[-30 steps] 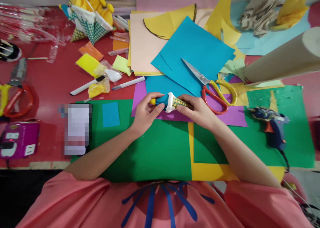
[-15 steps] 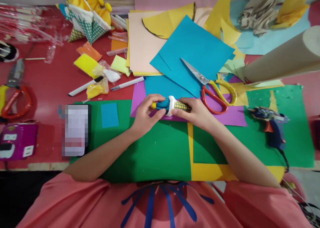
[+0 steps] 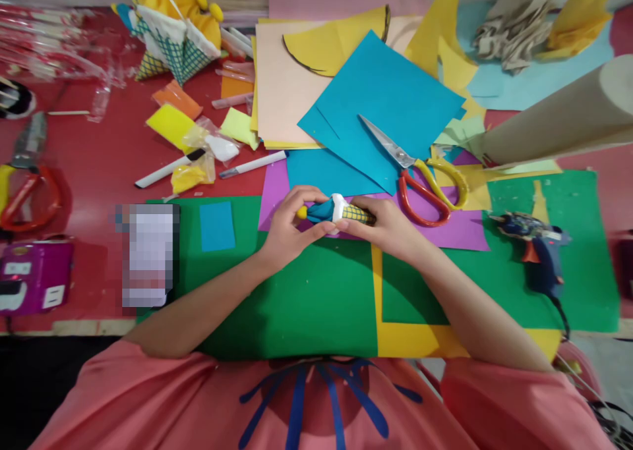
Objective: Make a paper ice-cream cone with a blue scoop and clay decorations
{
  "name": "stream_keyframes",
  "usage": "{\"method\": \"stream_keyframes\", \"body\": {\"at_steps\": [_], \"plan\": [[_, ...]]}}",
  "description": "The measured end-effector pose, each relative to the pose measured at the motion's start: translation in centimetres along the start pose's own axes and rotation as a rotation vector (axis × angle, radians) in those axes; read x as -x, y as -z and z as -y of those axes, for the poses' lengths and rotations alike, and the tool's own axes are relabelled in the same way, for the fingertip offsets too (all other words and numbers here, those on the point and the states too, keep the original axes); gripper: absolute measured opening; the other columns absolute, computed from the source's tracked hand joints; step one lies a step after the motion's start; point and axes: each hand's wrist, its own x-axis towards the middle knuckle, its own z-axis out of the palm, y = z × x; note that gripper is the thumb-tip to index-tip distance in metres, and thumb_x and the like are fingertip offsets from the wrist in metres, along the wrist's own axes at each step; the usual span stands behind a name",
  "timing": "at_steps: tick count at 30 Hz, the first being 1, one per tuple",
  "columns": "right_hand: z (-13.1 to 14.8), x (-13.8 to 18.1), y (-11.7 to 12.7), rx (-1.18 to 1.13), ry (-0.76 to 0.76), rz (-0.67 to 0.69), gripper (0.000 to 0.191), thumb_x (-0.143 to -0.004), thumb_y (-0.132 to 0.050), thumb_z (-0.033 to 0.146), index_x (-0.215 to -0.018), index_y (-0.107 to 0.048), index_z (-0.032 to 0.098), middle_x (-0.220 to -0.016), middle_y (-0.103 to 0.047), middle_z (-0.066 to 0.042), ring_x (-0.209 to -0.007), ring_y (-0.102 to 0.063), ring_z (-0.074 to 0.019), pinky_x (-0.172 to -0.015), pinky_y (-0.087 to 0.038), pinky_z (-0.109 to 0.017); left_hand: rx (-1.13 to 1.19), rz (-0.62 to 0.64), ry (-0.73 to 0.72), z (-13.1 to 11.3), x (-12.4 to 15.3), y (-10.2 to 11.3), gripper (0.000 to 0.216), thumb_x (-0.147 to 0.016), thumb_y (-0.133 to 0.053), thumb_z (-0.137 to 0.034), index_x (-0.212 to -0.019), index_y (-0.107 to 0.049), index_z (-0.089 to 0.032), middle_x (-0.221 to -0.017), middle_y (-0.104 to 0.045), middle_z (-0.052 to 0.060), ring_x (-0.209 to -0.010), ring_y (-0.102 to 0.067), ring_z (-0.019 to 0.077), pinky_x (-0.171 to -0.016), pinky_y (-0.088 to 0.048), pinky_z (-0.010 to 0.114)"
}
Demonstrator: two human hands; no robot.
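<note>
A small craft ice-cream cone (image 3: 357, 214) lies sideways between my two hands, above the green and purple sheets. It has a yellow checked cone, a white puffy band, a blue top and a yellow ball at its tip. My left hand (image 3: 291, 223) is closed round the blue end, its thumb reaching the white band. Around the checked end wraps my right hand (image 3: 388, 223), with its thumb against the band too. The two thumb tips nearly meet there. My fingers hide the cone's far side and its pointed end.
Open scissors (image 3: 405, 161) rest on blue paper (image 3: 376, 94) just beyond my right hand. A glue gun (image 3: 541, 246) lies at right, near a large white roll (image 3: 558, 114). Left are a phone (image 3: 148, 255), markers (image 3: 254, 164) and clay packets (image 3: 171, 126). Similar cones (image 3: 173, 35) stand behind.
My left thumb has slid right, from the blue part to the white band, close to my right thumb. The cone has barely shifted in my hands.
</note>
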Motion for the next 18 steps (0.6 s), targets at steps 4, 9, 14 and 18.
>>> {"method": "stream_keyframes", "body": {"at_steps": [4,9,14,18], "plan": [[0.0,0.01,0.05,-0.012,0.007,-0.001,0.058,-0.08,-0.056,0.069,-0.085,-0.065,0.012,-0.071,-0.058,-0.003,-0.066,-0.048,-0.0138,-0.058,-0.027,-0.027,0.011,0.0,-0.002,-0.01,-0.02,-0.01,0.034,-0.08,-0.07,-0.047,-0.105,-0.062,-0.025,-0.105,-0.063,0.004,-0.103,-0.061,0.0175,-0.089,-0.05,0.032],[-0.01,-0.04,0.01,-0.031,0.008,0.001,0.058,-0.08,-0.056,0.068,-0.087,-0.066,0.011,-0.069,-0.055,-0.002,-0.064,-0.046,-0.0127,-0.058,-0.026,-0.027,0.032,0.004,0.001,0.12,0.04,0.02,0.034,-0.079,-0.072,-0.045,-0.105,-0.062,-0.026,-0.106,-0.062,0.004,-0.104,-0.06,0.0178,-0.09,-0.048,0.032],[-0.09,-0.04,0.02,-0.043,0.013,-0.001,0.058,-0.08,-0.057,0.067,-0.088,-0.066,0.01,-0.07,-0.055,-0.002,-0.063,-0.045,-0.0121,-0.058,-0.026,-0.027,0.069,0.0,0.02,0.15,0.01,-0.02,0.032,-0.078,-0.073,-0.042,-0.105,-0.063,-0.026,-0.105,-0.061,0.003,-0.104,-0.06,0.0176,-0.091,-0.049,0.032],[-0.13,-0.09,0.1,-0.031,0.018,0.005,0.056,-0.082,-0.056,0.065,-0.087,-0.065,0.011,-0.069,-0.055,-0.001,-0.063,-0.045,-0.0121,-0.058,-0.026,-0.027,0.083,-0.005,0.045,0.17,-0.16,-0.09,0.032,-0.078,-0.073,-0.044,-0.102,-0.063,-0.025,-0.103,-0.062,0.004,-0.101,-0.061,0.0177,-0.088,-0.05,0.031]]}}
